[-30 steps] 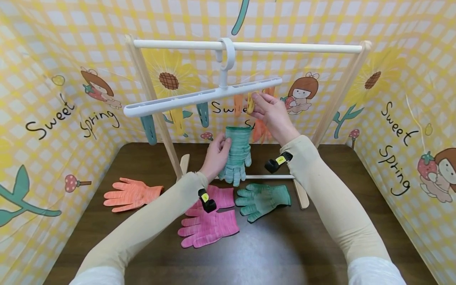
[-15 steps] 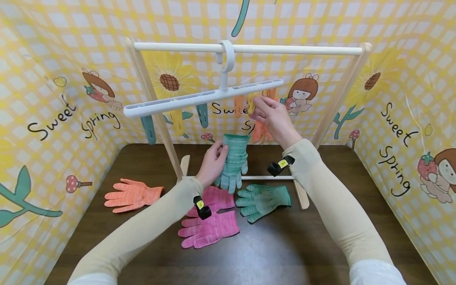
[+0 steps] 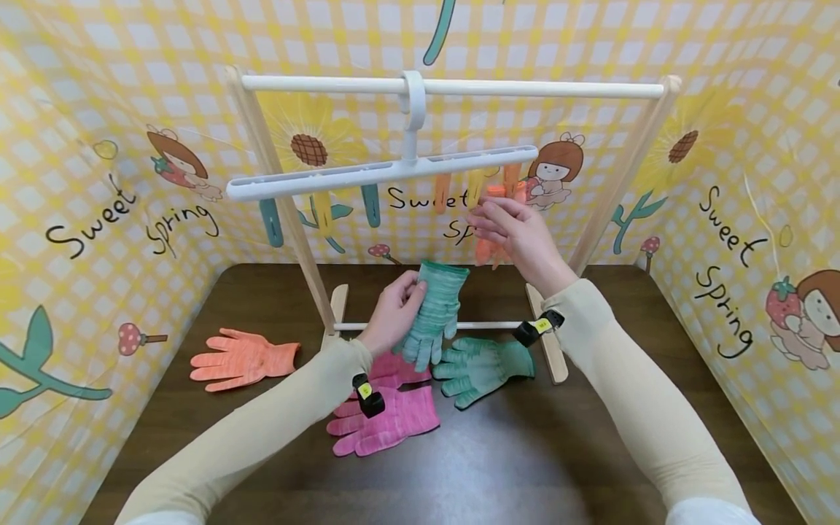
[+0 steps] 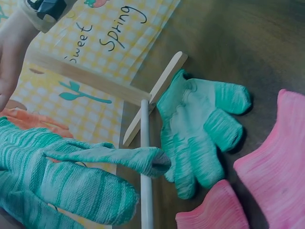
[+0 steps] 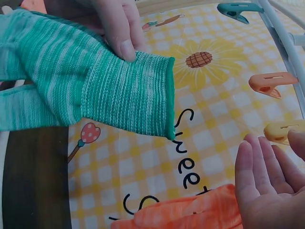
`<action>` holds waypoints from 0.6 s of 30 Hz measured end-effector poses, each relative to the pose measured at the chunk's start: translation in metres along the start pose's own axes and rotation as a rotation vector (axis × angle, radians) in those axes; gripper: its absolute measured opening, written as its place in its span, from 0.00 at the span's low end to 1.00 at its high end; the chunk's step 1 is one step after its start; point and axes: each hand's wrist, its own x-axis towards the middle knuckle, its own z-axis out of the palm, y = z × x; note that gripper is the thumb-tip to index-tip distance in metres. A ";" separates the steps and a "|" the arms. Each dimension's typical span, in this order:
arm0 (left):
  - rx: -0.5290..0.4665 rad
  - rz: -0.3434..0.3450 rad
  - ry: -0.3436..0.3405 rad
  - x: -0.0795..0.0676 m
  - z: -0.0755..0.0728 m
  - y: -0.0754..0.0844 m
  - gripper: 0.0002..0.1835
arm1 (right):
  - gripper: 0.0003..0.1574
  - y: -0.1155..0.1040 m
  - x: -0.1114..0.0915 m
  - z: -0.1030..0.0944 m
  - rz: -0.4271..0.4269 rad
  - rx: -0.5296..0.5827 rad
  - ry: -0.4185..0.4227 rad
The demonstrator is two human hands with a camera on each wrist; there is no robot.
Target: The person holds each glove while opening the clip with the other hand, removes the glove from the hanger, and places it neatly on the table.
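My left hand [image 3: 396, 310] pinches a green striped glove [image 3: 434, 310] near its cuff and holds it above the table, fingers hanging down. In the right wrist view the cuff of this glove [image 5: 128, 93] faces the right hand's side. My right hand [image 3: 525, 237] is raised under the right half of the white hanger [image 3: 328, 179]. Its fingers [image 5: 262, 167] are extended, with the tips right by a yellow clip [image 5: 281, 130] on the hanger. An orange glove [image 3: 488, 251] hangs from an orange clip [image 3: 512, 179] behind the right hand, partly hidden by it.
The hanger hooks on the white rod [image 3: 558, 89] of a wooden stand. Teal clips [image 3: 271, 222] and other coloured clips hang along it. On the table lie an orange glove [image 3: 243, 359], another green glove [image 3: 485, 370] and overlapping pink gloves [image 3: 387, 423].
My right hand has come off the yellow clip and moved slightly down and right. The left hand has lowered the green glove, which is now tilted. The hanger has swung slightly.
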 end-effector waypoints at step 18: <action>-0.039 -0.063 -0.191 -0.026 0.013 0.010 0.10 | 0.30 0.018 -0.060 -0.046 -0.023 -0.463 -0.049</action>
